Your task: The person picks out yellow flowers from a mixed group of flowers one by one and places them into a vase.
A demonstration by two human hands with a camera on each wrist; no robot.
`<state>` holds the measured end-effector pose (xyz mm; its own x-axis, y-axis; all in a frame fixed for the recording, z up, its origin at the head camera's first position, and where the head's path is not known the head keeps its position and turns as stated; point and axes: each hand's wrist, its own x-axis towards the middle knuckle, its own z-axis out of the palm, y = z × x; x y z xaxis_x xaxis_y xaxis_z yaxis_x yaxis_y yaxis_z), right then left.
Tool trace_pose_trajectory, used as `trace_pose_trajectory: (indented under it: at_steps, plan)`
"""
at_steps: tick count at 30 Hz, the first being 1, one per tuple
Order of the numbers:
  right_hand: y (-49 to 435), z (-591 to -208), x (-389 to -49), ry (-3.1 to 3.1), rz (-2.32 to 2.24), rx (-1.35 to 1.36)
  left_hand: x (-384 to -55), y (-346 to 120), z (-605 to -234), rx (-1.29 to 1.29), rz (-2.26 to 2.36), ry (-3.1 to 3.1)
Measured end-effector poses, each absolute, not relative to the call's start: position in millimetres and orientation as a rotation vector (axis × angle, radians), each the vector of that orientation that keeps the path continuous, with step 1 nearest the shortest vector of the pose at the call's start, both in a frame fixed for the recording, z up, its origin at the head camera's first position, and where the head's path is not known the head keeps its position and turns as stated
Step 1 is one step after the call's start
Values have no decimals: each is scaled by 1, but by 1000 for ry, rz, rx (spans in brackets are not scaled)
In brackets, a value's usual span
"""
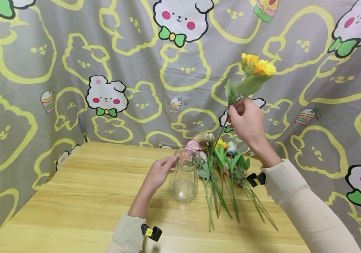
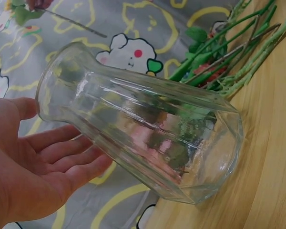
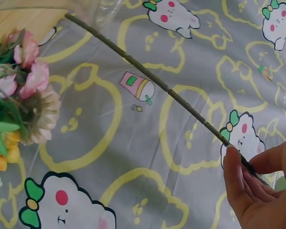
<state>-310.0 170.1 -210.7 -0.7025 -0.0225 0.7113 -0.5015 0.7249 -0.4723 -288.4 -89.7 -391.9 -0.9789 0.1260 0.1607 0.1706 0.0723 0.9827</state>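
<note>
The right hand (image 1: 246, 121) pinches the stem (image 3: 169, 90) of a yellow flower (image 1: 258, 66) between thumb and fingers. The flower is raised above the far right of the wooden table (image 1: 72, 203), bloom uppermost and stem slanting down to the left. In the left wrist view, the stem's lower end is apart from the vase mouth.

The clear glass vase (image 1: 183, 186) stands upright on the table. The left hand (image 1: 158, 172) is at its left side: thumb at the rim, remaining fingers extended and not wrapped around the glass.

Right of the vase lies a group of cut-stem flowers (image 1: 220, 158), blooms far and stems near. A grey cartoon-print curtain (image 1: 142, 123) hangs beyond the table. Each sleeve carries a black wrist device (image 1: 152, 232).
</note>
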Motion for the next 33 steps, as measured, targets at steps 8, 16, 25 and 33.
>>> trace_pose_trajectory:
  at_steps: [8, 16, 25, 33]
  plan:
    - [164, -197, -312, -2141, 1041, 370, -288, -89, -390, -334, -2082, -2281]
    - [151, -213, -318, -2119, 1083, 396, -288, -90, -391, -321, -2076, -2285]
    - [137, -258, -321, -2321, 1113, 387, -292, -89, -392, -315, -2078, -2295]
    - [131, -287, -325, -2410, 1140, 391, -295, -88, -391, -306, -2071, -2292]
